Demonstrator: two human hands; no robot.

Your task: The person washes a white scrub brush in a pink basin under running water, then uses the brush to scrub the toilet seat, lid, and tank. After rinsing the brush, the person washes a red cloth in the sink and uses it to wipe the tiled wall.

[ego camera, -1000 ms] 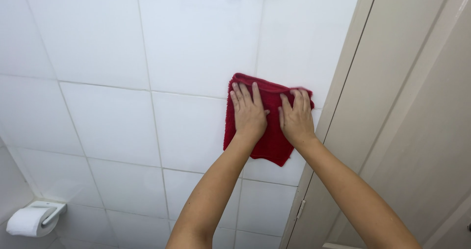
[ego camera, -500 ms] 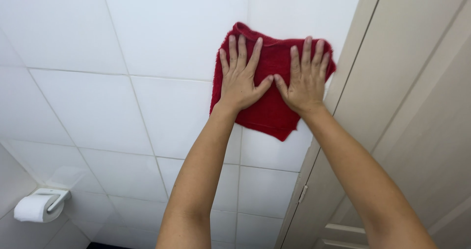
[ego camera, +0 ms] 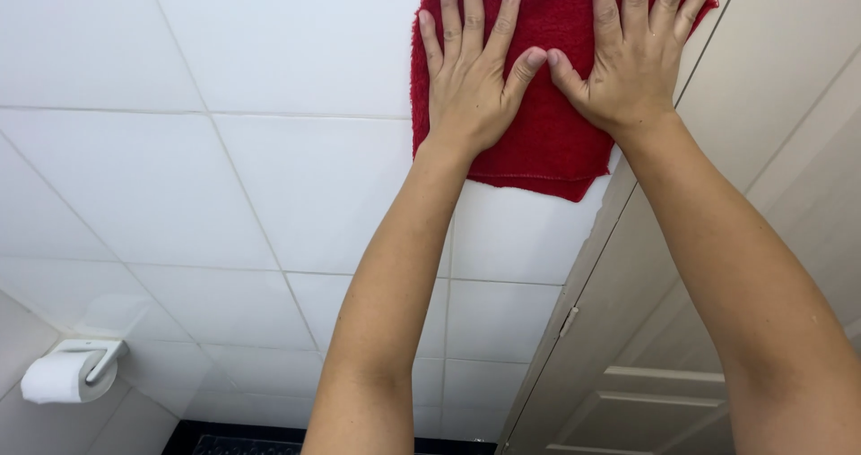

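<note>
A red cloth (ego camera: 547, 141) lies flat against the white tiled wall (ego camera: 224, 168), high up beside the door frame. My left hand (ego camera: 471, 69) presses on its left half with fingers spread. My right hand (ego camera: 632, 56) presses on its right half, fingers spread too, thumbs nearly touching. Both arms reach up from the bottom of the view. The cloth's top edge is cut off by the frame.
A beige door and frame (ego camera: 717, 267) stand right of the cloth. A toilet paper roll on a white holder (ego camera: 67, 374) hangs low on the left wall. A dark floor strip (ego camera: 242, 442) shows at the bottom.
Both hands have slid the red cloth upward along the tiles, toward the top of the wall. The view has tilted up with them.
</note>
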